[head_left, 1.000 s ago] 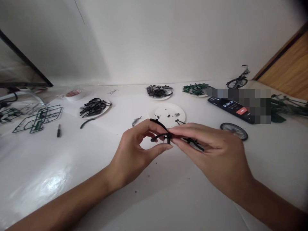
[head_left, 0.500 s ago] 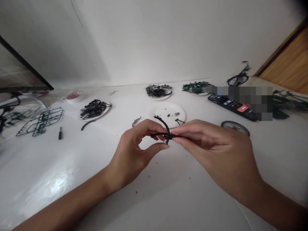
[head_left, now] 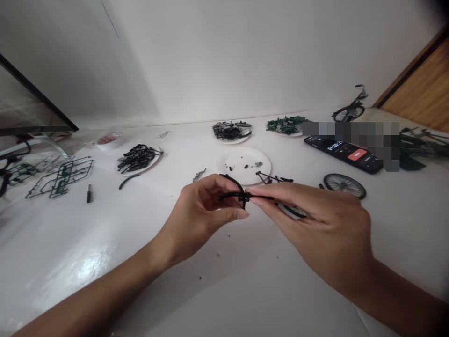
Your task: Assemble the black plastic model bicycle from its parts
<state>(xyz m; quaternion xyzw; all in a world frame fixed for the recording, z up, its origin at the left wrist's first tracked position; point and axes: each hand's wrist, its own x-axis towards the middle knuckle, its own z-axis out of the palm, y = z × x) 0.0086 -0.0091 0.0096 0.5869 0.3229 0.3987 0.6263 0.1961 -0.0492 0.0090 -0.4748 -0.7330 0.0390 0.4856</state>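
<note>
Past my left hand (head_left: pixel 198 215) and right hand (head_left: pixel 315 220), which pinch a black curved part (head_left: pixel 244 196) between them, lie a white plate (head_left: pixel 257 153) and spoked wheel (head_left: pixel 344 186); my fingertips partly hide the joint.

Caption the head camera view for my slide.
Left hand and right hand hold thin curved black parts before a round white plate of small pieces.
</note>
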